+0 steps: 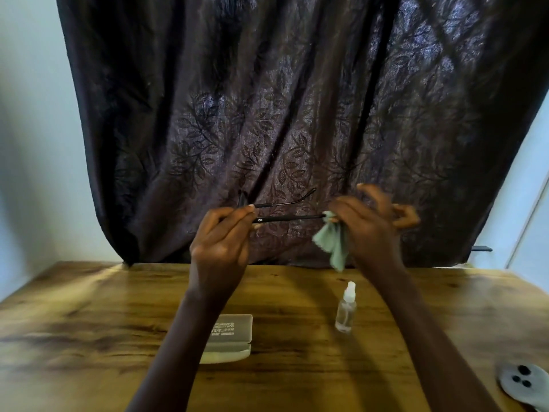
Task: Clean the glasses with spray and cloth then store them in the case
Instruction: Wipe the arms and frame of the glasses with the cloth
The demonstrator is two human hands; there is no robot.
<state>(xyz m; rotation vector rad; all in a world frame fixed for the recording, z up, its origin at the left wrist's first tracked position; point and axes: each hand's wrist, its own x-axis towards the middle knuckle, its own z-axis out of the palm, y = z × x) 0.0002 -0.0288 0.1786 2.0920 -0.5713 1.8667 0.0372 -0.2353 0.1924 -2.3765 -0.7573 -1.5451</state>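
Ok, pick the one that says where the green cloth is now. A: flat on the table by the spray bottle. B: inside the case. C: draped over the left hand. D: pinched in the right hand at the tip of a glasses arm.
D: the right hand pinches the green cloth round one arm tip of the glasses, which the left hand holds up above the table.

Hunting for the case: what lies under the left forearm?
A pale case with printed text lies on the wooden table. The left forearm covers its left end, which cannot be seen.
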